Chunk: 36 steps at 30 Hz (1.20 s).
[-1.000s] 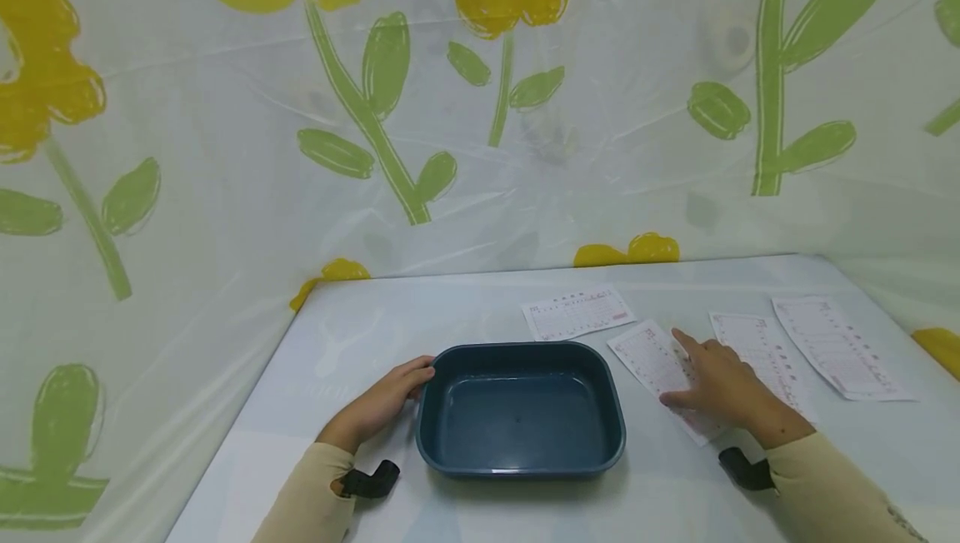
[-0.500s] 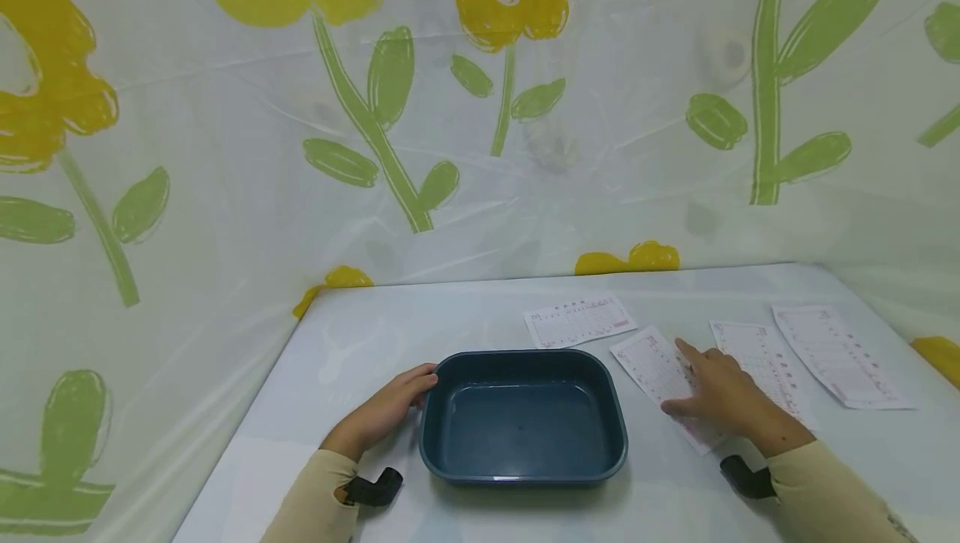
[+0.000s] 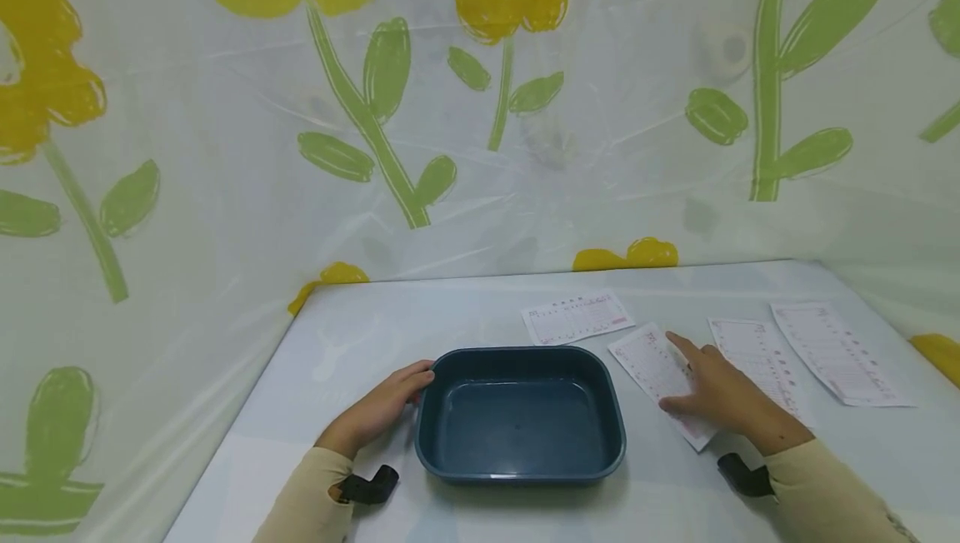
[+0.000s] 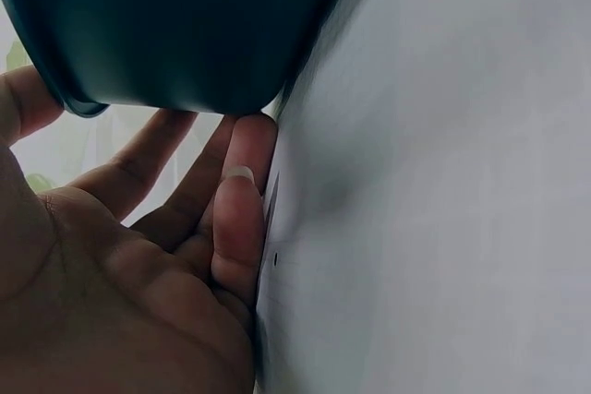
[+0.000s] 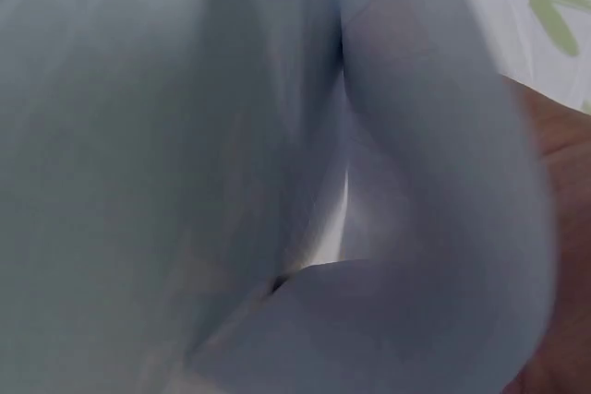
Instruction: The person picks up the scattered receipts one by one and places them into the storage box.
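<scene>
My left hand lies along the left side of a dark blue plastic tub, fingertips at its rim. In the left wrist view its fingers rest against the outer wall of the tub, the lowest ones beside the tabletop. On the right, my right hand is spread over a printed paper slip, index finger and thumb reaching straight out. The slip bulges up beneath the palm in the right wrist view, hiding the fingertips.
Another printed slip lies behind the tub. Two more slips, one nearer and one farther right, lie beyond my right hand. A flower-print curtain hangs along the back edge of the white table.
The near end of the slip under my right hand stands out slightly more, and the right index fingertip has shifted slightly left. The left hand and tub stay put; the head view bobs a little.
</scene>
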### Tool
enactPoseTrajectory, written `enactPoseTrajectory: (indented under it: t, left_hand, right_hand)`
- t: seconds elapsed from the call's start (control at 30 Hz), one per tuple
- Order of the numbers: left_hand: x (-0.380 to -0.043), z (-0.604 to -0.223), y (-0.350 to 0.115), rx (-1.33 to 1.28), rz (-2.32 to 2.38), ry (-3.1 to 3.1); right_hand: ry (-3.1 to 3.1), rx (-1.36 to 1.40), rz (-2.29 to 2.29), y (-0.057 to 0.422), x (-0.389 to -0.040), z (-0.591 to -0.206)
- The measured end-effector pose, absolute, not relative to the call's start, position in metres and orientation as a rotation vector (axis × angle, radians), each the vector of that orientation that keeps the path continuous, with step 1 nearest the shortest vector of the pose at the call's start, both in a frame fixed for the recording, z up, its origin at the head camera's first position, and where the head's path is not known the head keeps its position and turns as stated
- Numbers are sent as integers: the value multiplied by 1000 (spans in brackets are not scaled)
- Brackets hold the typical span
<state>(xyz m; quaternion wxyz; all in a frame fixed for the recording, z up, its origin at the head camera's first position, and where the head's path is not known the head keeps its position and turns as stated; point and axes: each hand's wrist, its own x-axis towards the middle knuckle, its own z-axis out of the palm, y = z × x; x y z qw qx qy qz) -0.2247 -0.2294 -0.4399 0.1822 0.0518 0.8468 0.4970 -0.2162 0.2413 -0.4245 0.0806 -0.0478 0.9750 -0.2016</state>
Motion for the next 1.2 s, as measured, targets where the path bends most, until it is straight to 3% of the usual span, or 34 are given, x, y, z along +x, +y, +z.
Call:
enactPoseTrajectory:
  t: [0.47,1.2]
  left_hand:
    - [-224,-440,-229,111,1396,2392]
    - [-225,-438,-228,70,1380,2414]
  right_hand:
    - [2949,-209,-651,240,-213,-428]
    - [3100,-277,-758,242,-211,-403]
